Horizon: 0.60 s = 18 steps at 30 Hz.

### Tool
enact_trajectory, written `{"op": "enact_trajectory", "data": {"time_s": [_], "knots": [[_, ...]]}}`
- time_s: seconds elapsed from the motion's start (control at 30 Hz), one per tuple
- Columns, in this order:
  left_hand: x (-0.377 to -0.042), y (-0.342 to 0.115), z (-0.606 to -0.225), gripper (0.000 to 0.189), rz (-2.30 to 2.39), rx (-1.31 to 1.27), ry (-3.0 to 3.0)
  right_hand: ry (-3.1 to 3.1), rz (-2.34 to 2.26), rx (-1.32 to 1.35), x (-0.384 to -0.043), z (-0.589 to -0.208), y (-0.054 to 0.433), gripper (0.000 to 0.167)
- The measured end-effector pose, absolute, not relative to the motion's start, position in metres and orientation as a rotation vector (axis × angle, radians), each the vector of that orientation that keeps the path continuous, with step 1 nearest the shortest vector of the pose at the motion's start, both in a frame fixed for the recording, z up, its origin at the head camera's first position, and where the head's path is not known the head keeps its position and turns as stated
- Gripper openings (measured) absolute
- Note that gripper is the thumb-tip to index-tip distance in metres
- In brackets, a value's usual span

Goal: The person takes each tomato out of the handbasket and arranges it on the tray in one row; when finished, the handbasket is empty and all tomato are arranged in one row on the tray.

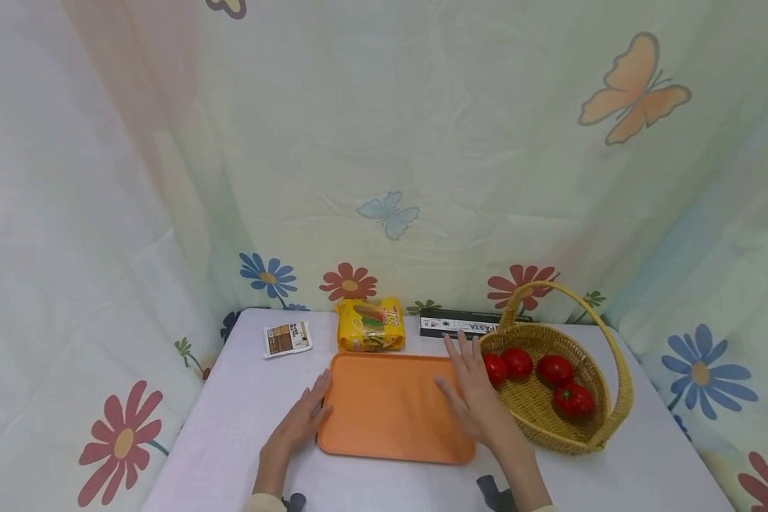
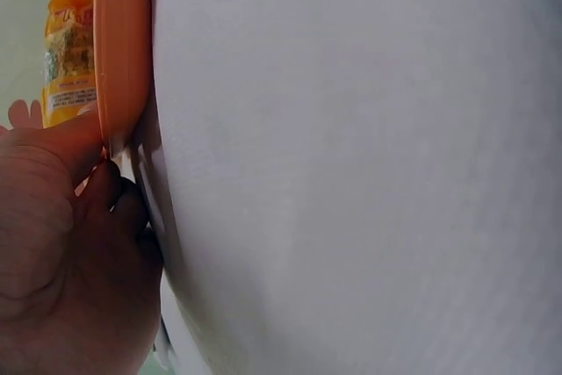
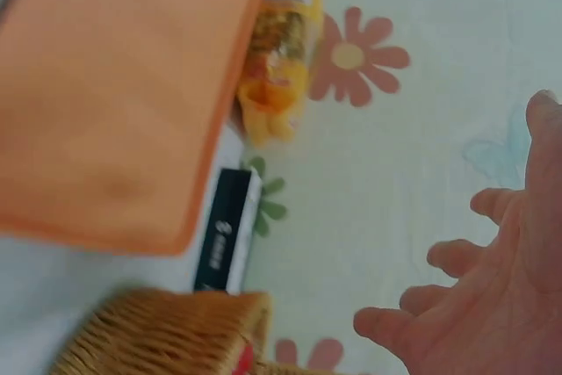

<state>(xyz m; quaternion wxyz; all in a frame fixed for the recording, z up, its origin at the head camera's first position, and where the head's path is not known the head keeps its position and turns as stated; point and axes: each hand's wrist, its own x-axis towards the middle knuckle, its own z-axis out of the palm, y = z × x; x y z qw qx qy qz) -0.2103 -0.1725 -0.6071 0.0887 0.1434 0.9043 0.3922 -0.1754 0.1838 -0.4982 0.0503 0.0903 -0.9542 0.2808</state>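
An orange tray [image 1: 393, 409] lies flat on the table between the two hands. My left hand [image 1: 299, 419] is at its left edge, fingers stretched along the side and thumb at the rim. In the left wrist view, the thumb of the left hand [image 2: 61, 217] meets the end of the tray [image 2: 123, 50], and the other fingers sit low beside it, partly in shadow. Over the right end of the tray is my right hand [image 1: 480, 402], its fingers spread and holding nothing. The right wrist view shows this hand [image 3: 492, 278] raised, apart from the tray [image 3: 123, 103].
Right of the tray stands a wicker basket [image 1: 540, 434] with a tall handle, holding several red vegetables [image 1: 555, 370]. Behind the tray lie a yellow food packet [image 1: 371, 325] and a black pasta box [image 1: 451, 323]. A small white-and-brown packet [image 1: 287, 339] lies back left. Flowered curtains surround the table.
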Motion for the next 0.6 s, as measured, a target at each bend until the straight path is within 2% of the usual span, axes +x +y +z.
{"op": "enact_trajectory", "data": {"time_s": [0.37,0.6], "knots": [[-0.212,-0.175,-0.61,0.072,1.156,0.388,2.655,-2.877,0.933,0.256,-0.183,-0.443,0.249,0.085],[-0.214,-0.175,-0.609,0.072,1.138,0.39,2.666,-2.917,0.891,0.205,-0.195,-0.435,0.289,0.082]]}}
